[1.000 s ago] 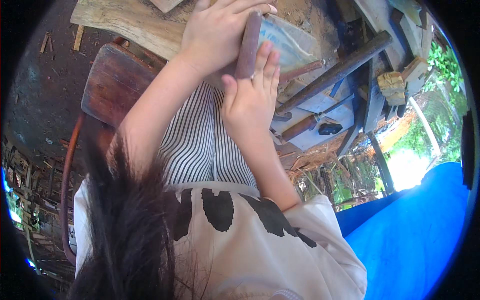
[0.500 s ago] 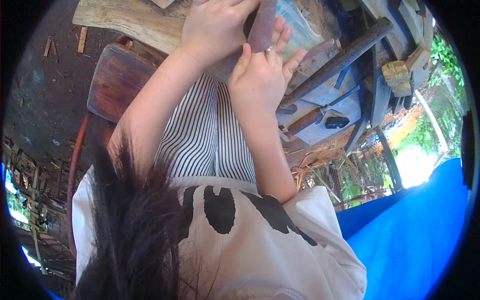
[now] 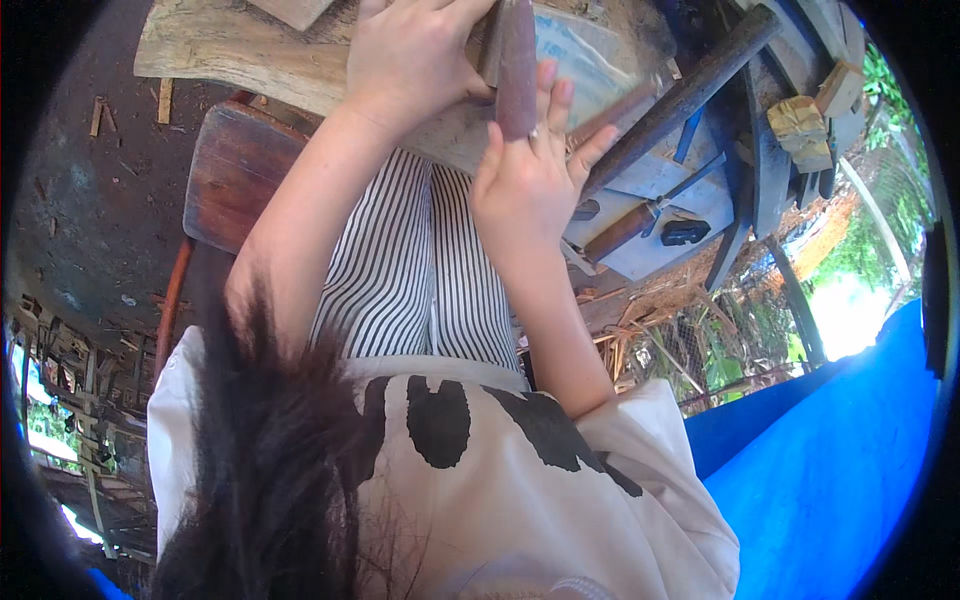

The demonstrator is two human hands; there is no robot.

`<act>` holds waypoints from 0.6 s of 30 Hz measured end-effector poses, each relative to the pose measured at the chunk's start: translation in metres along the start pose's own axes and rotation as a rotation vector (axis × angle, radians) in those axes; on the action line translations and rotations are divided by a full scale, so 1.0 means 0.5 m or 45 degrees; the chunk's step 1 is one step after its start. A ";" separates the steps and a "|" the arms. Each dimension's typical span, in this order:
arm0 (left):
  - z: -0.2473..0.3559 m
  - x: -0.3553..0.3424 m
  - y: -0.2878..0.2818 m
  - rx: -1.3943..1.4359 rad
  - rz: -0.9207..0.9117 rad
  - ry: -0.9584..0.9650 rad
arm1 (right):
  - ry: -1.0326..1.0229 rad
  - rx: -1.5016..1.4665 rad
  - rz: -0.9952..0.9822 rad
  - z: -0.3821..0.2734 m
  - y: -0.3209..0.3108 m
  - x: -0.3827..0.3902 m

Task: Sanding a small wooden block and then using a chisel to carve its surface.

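My left hand [image 3: 410, 65] is at the top of the view on the pale wooden board [image 3: 230, 45], fingers curled partly out of frame, its thumb beside a dark piece I cannot make out. Just right of it, my right hand [image 3: 530, 190] holds a smooth brown cylindrical piece [image 3: 516, 75] at its lower end, thumb at its left, other fingers stretched along its right, one hidden beneath. A worn white and blue sheet [image 3: 565, 40] lies behind them.
A dark bar [image 3: 700, 90] crosses the right side. Nearby are a wooden-handled tool [image 3: 615, 235], a small black object [image 3: 685, 232] and wooden blocks [image 3: 800, 135]. A wooden chair [image 3: 235, 180] stands left, a blue tarp [image 3: 820, 450] lower right, scraps on the dirt floor [image 3: 90, 200].
My right hand and the brown piece first moved up, then back down a little, and now sit slightly right of where they were. My left hand has shifted slightly left.
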State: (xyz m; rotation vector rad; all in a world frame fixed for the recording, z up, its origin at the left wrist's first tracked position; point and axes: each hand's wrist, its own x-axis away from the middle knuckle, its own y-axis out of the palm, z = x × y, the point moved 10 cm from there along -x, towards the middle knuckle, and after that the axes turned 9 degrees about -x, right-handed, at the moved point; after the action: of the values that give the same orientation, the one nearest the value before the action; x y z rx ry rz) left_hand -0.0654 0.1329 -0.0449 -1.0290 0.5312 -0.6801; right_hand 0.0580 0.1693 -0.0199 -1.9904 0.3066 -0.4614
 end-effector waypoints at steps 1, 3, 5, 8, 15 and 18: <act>-0.001 -0.003 0.000 0.005 0.004 -0.009 | -0.025 0.088 -0.016 0.001 -0.001 0.000; 0.001 -0.005 -0.001 0.022 0.006 -0.022 | -0.049 0.092 0.031 0.003 0.003 -0.050; 0.000 0.001 -0.001 0.029 0.000 -0.029 | -0.087 0.195 0.026 -0.003 0.001 -0.110; -0.003 0.003 -0.003 -0.047 -0.038 -0.001 | -0.016 -0.021 0.131 0.009 0.002 -0.073; 0.004 0.002 0.007 0.068 -0.096 0.009 | -0.020 0.026 -0.024 0.020 -0.029 -0.028; 0.002 0.003 0.000 0.050 -0.037 -0.011 | 0.044 -0.128 0.070 0.043 -0.035 -0.106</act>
State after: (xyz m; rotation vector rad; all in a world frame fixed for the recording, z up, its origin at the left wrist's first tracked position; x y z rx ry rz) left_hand -0.0636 0.1324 -0.0447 -1.0044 0.4947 -0.7092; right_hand 0.0208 0.2159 -0.0229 -2.0675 0.4123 -0.4537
